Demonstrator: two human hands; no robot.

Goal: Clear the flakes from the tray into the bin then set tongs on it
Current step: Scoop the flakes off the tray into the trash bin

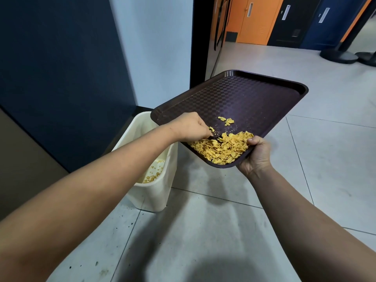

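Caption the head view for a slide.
Left hand sweeps flakes off tilted tray, held by right hand, beside bin.

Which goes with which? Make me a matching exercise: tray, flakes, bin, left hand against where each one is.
Things:
1. tray
2. flakes
3. bin
4. left hand

Places:
A. standing on the floor by the wall
B. piled in the tray's near corner
C. reaching onto the tray, fingers in the flakes
D. held tilted, partly over the bin, by the right hand

Pairs: 1-D, 2-B, 3-A, 4-C
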